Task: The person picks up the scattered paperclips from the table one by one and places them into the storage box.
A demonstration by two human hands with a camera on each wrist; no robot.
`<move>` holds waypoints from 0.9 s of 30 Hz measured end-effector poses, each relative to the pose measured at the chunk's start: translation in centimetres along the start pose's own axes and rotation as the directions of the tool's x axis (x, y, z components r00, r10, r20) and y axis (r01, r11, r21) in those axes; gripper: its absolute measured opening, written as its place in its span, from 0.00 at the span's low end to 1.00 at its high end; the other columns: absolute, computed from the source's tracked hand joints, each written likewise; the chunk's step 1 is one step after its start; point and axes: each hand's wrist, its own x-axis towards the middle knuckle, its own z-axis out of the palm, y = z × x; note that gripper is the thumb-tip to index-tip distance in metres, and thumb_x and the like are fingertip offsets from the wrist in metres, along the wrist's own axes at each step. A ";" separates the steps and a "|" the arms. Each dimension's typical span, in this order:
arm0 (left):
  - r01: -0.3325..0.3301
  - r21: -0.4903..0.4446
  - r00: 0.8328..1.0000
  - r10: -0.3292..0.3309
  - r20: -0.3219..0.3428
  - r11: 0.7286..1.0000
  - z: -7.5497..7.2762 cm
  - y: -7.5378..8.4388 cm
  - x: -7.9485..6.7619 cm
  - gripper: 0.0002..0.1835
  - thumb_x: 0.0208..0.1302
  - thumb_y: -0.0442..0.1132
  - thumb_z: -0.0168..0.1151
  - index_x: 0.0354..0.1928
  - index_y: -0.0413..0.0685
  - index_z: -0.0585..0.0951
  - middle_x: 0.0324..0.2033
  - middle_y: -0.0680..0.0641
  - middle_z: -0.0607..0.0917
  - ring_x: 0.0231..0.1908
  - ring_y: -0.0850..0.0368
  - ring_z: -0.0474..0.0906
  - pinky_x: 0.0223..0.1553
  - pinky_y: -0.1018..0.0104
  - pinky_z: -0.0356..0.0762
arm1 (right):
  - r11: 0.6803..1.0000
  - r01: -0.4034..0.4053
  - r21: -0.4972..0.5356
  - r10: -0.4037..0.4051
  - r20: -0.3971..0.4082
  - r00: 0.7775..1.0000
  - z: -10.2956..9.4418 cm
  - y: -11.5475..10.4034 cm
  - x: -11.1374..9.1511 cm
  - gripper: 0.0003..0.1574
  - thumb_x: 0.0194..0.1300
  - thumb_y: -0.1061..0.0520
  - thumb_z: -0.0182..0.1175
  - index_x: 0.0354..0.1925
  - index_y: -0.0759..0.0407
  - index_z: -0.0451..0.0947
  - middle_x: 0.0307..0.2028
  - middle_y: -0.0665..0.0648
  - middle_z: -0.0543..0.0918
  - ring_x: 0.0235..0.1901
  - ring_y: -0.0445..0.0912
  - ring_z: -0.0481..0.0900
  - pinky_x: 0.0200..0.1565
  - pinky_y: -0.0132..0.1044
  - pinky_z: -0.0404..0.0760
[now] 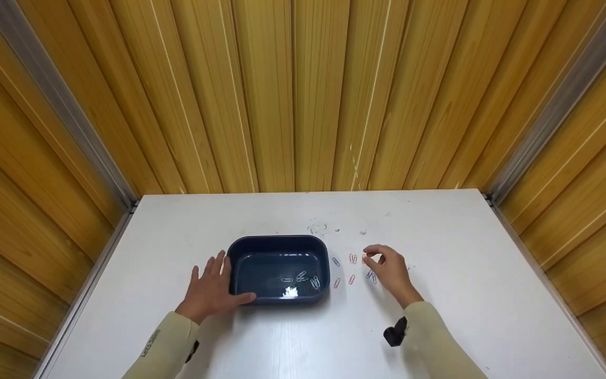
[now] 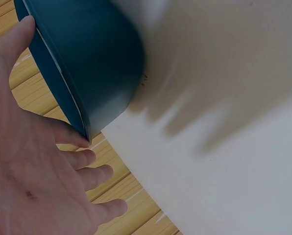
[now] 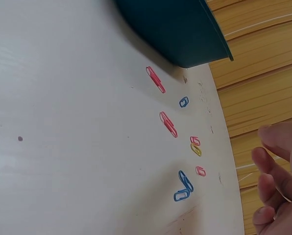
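A dark blue rectangular bin [image 1: 279, 301] stands on the white table with several paper clips [image 1: 301, 276] lying inside, toward its right end. Against the bin's left side rests my left hand [image 1: 209, 290], fingers spread and straight, thumb over the near rim; the left wrist view has the thumb [image 2: 23, 34] at the rim too. My right hand [image 1: 391, 271] hovers over the loose clips, thumb and forefinger bent toward a small red paper clip [image 3: 200, 171]. That clip lies on the table apart from the fingers [image 3: 266, 188], which hold nothing visible.
Red paper clips [image 3: 168, 125], a blue clip [image 3: 183, 102], a yellow clip [image 3: 196, 150] and a blue pair [image 3: 184, 186] lie right of the bin. Dark marks [image 1: 317, 228] spot the white table [image 1: 177, 237] behind it. Wood-patterned walls [image 1: 313, 95] enclose the table.
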 end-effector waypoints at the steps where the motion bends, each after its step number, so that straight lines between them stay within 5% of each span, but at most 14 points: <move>1: 0.001 -0.001 1.000 -0.001 -0.001 1.000 0.0 0.0 0.0 0.64 0.47 0.75 0.61 0.72 0.32 0.55 0.75 0.35 0.52 0.73 0.34 0.51 0.69 0.31 0.43 | 1.000 -0.004 0.001 0.004 0.003 1.000 0.1 0.1 0.0 0.13 0.61 0.60 0.66 0.46 0.59 0.83 0.40 0.55 0.85 0.31 0.43 0.70 0.34 0.30 0.69; 27: 0.033 -0.020 0.999 -0.033 0.021 0.999 0.0 0.1 0.1 0.63 0.48 0.74 0.62 0.73 0.34 0.54 0.75 0.36 0.52 0.74 0.36 0.49 0.71 0.33 0.41 | 0.999 -0.040 -0.018 0.041 0.059 0.997 1.6 1.3 0.9 0.16 0.60 0.61 0.66 0.48 0.56 0.82 0.45 0.55 0.83 0.34 0.43 0.69 0.34 0.30 0.69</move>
